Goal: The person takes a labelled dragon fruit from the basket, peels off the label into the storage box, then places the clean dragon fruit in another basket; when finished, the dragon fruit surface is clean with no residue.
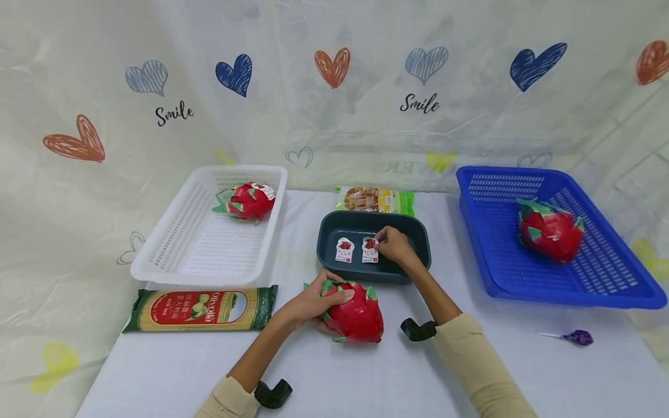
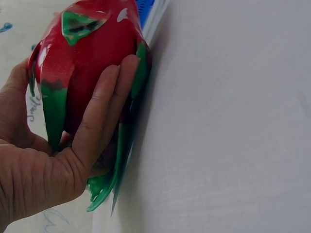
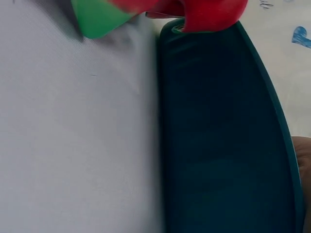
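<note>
My left hand (image 1: 312, 301) grips a red dragon fruit (image 1: 356, 313) with green leaf tips, at the near side of a dark tray (image 1: 373, 277). In the left wrist view, that hand (image 2: 53, 167) has its fingers spread along the fruit (image 2: 92, 63). Inside the tray lie two white stickers with a fruit picture; my right hand (image 1: 397, 247) pinches the edge of the right sticker (image 1: 369, 251), and the left sticker (image 1: 344, 249) lies beside it. The right wrist view shows the tray (image 3: 218, 136) and only a sliver of the hand (image 3: 303, 167), its fingers hidden.
A white basket (image 1: 195, 275) at the left holds a dragon fruit (image 1: 251, 203) with a sticker on it. Another fruit (image 1: 554, 233) is in the blue basket (image 1: 569, 297) at the right. Also around are a noodle pack (image 1: 204, 310), a food packet (image 1: 371, 200) and a lollipop (image 1: 579, 337).
</note>
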Demonstrator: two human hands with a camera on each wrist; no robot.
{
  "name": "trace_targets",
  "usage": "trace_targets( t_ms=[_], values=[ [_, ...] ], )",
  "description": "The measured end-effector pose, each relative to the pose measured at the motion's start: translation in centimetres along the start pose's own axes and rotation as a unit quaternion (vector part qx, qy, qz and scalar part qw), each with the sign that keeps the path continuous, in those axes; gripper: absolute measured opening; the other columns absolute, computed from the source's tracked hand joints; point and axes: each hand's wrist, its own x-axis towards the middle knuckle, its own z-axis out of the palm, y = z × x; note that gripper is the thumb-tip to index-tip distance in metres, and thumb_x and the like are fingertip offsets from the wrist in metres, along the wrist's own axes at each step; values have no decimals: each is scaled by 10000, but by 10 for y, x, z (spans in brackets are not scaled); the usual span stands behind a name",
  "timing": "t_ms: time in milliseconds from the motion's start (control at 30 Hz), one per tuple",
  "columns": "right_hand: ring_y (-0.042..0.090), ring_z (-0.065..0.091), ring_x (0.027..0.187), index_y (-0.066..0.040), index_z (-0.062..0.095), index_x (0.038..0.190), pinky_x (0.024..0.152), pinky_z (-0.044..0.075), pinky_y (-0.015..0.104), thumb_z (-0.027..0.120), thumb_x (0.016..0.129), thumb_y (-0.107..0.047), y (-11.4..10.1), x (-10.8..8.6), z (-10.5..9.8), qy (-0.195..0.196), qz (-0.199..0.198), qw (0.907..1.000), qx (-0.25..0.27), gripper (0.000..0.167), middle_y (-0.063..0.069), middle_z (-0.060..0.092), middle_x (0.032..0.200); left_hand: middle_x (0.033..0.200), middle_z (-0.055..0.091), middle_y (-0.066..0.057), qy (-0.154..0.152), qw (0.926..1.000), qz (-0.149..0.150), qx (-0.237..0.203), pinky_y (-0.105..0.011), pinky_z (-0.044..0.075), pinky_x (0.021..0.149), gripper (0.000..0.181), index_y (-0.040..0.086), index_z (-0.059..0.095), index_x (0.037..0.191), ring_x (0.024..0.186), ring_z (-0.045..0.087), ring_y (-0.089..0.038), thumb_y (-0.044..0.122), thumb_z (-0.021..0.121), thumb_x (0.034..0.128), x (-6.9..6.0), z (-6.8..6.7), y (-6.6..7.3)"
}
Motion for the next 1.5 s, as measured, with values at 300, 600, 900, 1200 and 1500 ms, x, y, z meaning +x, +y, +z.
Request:
trace_targets(
  t_ms=[300,600,900,1200,1500],
  values=[
    [275,576,892,-30,558,1106,750,450,394,709,889,-176,-6,-1,8,-88,44,9943,-1062,302,151,636,986,1294,519,-136,34,10000,31,7,-453,605,687,641,211,356,1314,1137,566,-341,360,757,836,0,0,-2],
    [266,588,889,-13,544,1115,792,489,409,729,883,-236,-5,0,10,33,274,9904,-1353,371,153,640,1007,1282,534,-115,21,10000,18,-31,-440,606,707,637,216,364,1302,1139,561,-328,370,763,828,1,0,0],
    [398,543,1156,37,286,1402,1016,470,507,741,874,-258,-4,-2,3,55,482,9916,-1198,757,287,536,1268,1278,529,-130,32,10000,72,26,-442,606,708,637,195,356,1310,1143,559,-327,364,749,838,2,0,2],
    [290,540,967,-49,618,1002,841,464,429,748,862,-188,1,0,0,-304,36,9918,-1240,237,148,618,1031,1281,528,-130,49,9999,111,35,-444,606,710,633,189,354,1311,1150,552,-326,346,748,840,1,1,0],
    [327,503,1070,-19,569,1138,919,449,509,793,825,-266,0,-3,-1,-478,97,9898,-1339,457,200,546,1155,1277,526,-129,71,9999,105,26,-442,606,710,641,187,352,1317,1142,555,-326,337,752,839,0,1,-1]
  ],
)
